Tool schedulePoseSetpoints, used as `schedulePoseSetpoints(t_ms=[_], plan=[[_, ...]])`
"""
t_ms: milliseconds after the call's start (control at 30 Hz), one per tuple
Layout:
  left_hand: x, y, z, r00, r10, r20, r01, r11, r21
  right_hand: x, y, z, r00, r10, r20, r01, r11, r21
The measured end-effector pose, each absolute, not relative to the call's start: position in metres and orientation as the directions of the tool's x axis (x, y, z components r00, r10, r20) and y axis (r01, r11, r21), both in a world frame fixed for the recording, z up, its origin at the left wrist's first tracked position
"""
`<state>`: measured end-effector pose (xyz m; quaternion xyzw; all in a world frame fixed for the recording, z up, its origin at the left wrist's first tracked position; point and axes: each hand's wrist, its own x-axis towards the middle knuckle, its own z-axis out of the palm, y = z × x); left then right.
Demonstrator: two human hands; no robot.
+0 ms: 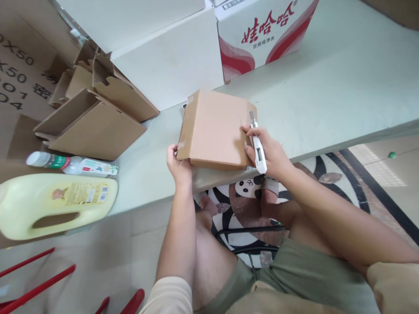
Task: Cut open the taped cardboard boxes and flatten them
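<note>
A closed brown cardboard box rests near the front edge of the table, with clear tape on its left side. My left hand grips the box at its near left corner, fingers curled around the edge. In my right hand is a white utility knife, its blade out and pointing away from me. The fingers of that hand also touch the right side of the box. What lies under the box is mostly hidden; a small dark edge peeks out at its far left.
White cartons and a red-and-white water carton stand behind. Open cardboard boxes sit at the left. A plastic bottle and a large yellow jug lie nearer. Red chair legs show below the table.
</note>
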<state>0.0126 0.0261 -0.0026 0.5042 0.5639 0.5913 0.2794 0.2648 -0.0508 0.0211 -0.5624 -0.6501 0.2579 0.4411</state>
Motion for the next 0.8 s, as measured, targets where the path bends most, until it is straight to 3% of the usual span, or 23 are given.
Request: schedulePoseSetpoints(t_ms=[800], plan=[[0.0172, 0.0206, 0.0021, -0.337, 0.909, 0.245, 0.253, -0.163, 0.954, 0.2657, -0.0503, 0.0185, 0.017, 0.959, 0.282, 0.495, 0.237, -0.836]])
